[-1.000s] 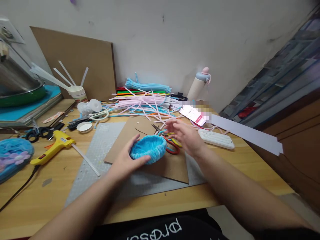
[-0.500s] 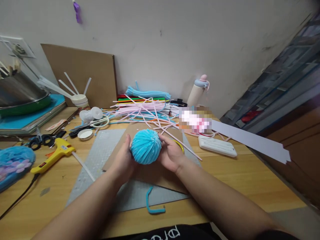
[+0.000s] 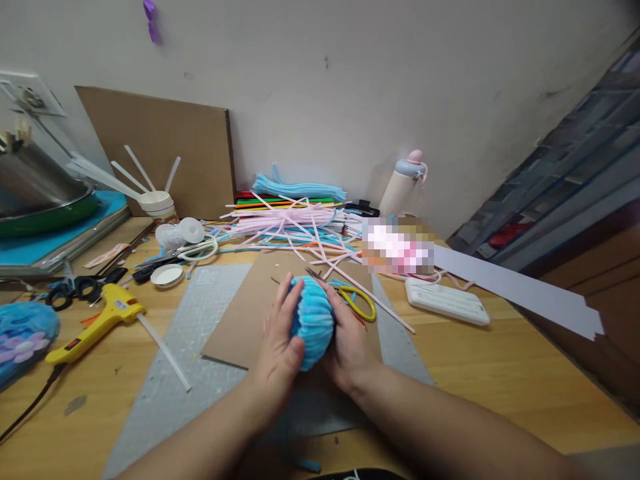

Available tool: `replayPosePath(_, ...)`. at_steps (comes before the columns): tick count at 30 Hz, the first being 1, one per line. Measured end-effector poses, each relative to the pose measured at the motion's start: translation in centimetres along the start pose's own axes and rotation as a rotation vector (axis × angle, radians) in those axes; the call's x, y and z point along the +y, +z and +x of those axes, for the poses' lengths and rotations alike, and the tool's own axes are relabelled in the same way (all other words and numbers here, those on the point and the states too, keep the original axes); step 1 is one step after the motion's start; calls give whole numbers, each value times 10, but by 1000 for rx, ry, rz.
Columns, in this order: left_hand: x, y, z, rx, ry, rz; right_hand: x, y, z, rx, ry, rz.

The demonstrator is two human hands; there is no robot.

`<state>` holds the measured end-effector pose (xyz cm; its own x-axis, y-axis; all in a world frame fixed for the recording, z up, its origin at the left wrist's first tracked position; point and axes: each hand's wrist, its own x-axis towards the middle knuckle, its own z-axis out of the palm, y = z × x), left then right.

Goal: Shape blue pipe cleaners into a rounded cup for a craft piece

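Between my two hands is a fuzzy blue ball (image 3: 316, 327) made of ribbed pipe cleaners. My left hand (image 3: 280, 333) presses on its left side, fingers pointing up and away, thumb on the near face. My right hand (image 3: 350, 340) wraps its right side, and part of that hand is behind the ball. Beneath them lies a piece of brown cardboard (image 3: 235, 320) on a grey cutting mat (image 3: 165, 360). Yellow-handled scissors (image 3: 369, 305) rest just beyond my right hand. At the table's near edge a bent blue pipe cleaner (image 3: 307, 465) shows in part.
To the left lie a yellow glue gun (image 3: 95, 323) with its cord, black scissors (image 3: 80, 287) and a blue flower-decorated piece (image 3: 25, 340). Bundled pipe cleaners (image 3: 285, 213) are piled along the wall. A bottle (image 3: 403, 183) and a white power strip (image 3: 447, 301) are at the right.
The ball has been turned and brought slightly lower and nearer. My left hand has shifted onto its side, and the scissors beside my right hand now show more fully. The view has moved a little.
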<state>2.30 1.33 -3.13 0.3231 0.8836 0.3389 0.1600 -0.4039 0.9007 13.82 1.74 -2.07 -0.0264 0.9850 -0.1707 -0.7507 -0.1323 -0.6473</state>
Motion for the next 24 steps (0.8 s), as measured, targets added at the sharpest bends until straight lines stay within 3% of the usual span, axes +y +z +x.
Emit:
replayPosePath(4, 4, -5, -6, -3, 252, 266, 6, -1, 0, -43, 238, 17)
replayPosePath(11, 4, -3, -3, -102, 276, 421, 6, -2, 1, -69, 239, -11)
replayPosePath(13, 5, -3, -3, -54, 262, 366, 5, -3, 3, -69, 255, -15)
replayPosePath(16, 10, -5, -2, 233, 118, 144, 3, -5, 7, 3, 246, -25)
replayPosePath(18, 16, -8, 1, 355, -77, -90, 2, -6, 7, 90, 104, -45)
replayPosePath(21, 25, -9, 6, 256, -374, -438, 5, -7, 3, 112, -149, -208)
replayPosePath(24, 29, -8, 10, 229, -501, -701, 9, -7, -1, 24, -145, -307)
